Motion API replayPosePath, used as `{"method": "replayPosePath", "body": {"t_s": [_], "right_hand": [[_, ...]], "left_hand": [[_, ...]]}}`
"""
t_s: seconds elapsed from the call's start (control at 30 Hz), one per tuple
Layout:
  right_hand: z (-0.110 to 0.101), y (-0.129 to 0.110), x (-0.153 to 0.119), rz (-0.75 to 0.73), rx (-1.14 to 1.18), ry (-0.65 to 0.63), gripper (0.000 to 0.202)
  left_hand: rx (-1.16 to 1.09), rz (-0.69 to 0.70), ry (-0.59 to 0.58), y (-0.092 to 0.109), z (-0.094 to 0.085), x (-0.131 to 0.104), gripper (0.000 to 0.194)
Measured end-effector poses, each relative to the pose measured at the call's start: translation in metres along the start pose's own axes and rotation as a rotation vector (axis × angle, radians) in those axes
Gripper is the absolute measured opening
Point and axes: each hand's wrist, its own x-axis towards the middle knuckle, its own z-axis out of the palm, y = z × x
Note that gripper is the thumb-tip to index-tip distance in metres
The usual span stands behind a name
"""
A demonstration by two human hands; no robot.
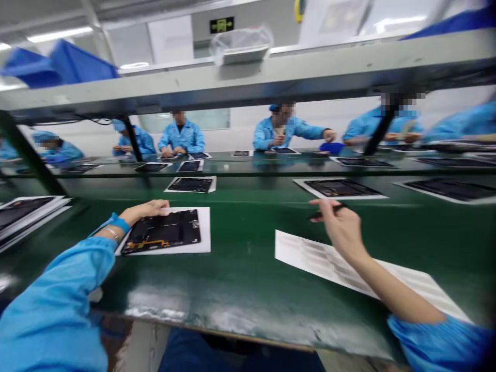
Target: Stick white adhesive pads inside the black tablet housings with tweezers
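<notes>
My left hand [149, 209] is closed at the far left edge of a flat black device panel [166, 230], its fingertips partly hidden. That panel shows an orange strip along its near side and lies on a white sheet [205, 230]. A slim dark tool, perhaps a pen or tweezers [314, 216], is pinched in my right hand [343, 230], raised over the green bench. Beneath my right forearm lies a long white sheet of pale labels [306, 251], angled toward the lower right.
Several more panels on white sheets, such as one panel [337, 188], lie along the green bench [240, 279]. At the left is a stack of panels [27, 214]. A shelf [248, 85] with blue bins [77, 62] spans overhead. Co-workers in blue sit opposite.
</notes>
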Motion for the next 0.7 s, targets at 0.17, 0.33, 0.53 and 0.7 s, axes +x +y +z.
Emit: {"method": "replayPosePath", "body": {"t_s": [0.17, 0.33, 0.53, 0.7], "right_hand": [[-0.002, 0.004, 0.001, 0.016, -0.073, -0.068, 0.047], [-0.005, -0.007, -0.002, -0.009, -0.075, -0.071, 0.042], [-0.003, -0.009, -0.002, -0.019, -0.049, -0.078, 0.041], [-0.003, -0.014, -0.003, -0.018, -0.053, -0.099, 0.042]], "left_hand": [[0.007, -0.048, -0.035, -0.001, 0.007, -0.020, 0.030], [0.049, -0.071, 0.096, 0.016, 0.027, -0.030, 0.031], [0.095, -0.058, 0.133, 0.021, 0.028, -0.033, 0.030], [0.134, 0.006, 0.091, 0.024, 0.013, -0.030, 0.030]]}}
